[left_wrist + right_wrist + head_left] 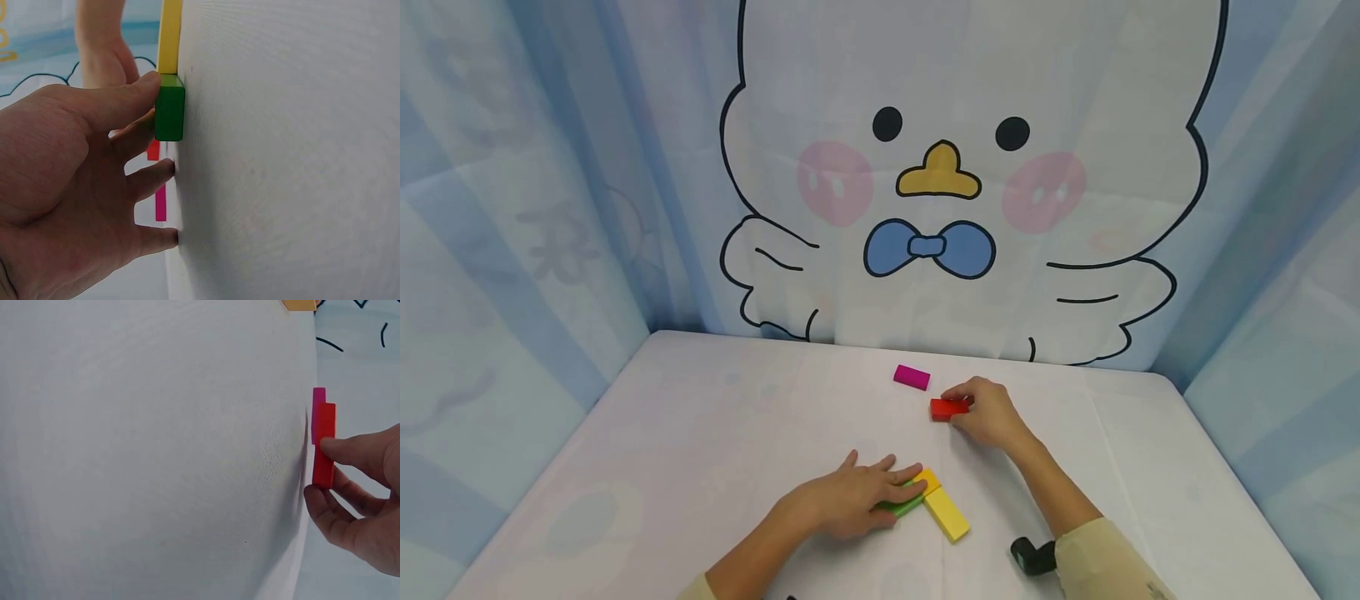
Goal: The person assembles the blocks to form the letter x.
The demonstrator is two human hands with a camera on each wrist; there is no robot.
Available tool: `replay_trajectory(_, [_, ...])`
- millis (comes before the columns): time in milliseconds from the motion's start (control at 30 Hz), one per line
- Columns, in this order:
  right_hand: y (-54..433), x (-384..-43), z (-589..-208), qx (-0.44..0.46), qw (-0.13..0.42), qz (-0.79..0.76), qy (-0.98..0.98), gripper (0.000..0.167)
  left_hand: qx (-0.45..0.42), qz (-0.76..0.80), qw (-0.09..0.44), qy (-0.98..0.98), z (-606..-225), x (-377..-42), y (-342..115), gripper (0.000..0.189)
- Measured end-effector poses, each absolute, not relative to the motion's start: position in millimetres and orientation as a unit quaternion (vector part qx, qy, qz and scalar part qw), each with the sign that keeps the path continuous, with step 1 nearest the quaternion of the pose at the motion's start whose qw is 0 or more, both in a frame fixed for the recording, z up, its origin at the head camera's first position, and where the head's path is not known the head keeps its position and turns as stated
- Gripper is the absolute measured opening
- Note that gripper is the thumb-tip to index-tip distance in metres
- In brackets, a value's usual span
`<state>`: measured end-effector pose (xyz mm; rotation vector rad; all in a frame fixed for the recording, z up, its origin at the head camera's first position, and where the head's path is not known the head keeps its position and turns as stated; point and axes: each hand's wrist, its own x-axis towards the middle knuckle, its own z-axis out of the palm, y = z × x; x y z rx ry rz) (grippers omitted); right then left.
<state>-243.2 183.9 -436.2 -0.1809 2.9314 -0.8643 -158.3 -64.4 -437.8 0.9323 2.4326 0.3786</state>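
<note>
My left hand (853, 498) lies low over the table, its thumb and index finger holding a green block (170, 112). The other fingers are spread, their tips close to the tabletop. At the green block's far end sit a small yellow-orange block (929, 479) and a longer yellow block (947, 517), forming a corner with it. Farther back, my right hand (991, 414) grips a red block (324, 469) between thumb and fingers. Just behind and left of it, a magenta block (912, 377) lies on the table.
A black curved object (1033, 557) lies beside the right sleeve (1108, 560). The white-covered table (662, 433) meets a curtain (647, 167) with a cartoon bird at the back and sides.
</note>
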Motion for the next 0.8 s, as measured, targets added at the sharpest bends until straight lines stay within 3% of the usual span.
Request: replay_trajectory(800, [202.9,-226.1,-423.4,-0.083,0.038,-0.295,0.951,0.034,0.335,0.145,0.256,0.895,-436.2,-157.2,-63.2,0.062])
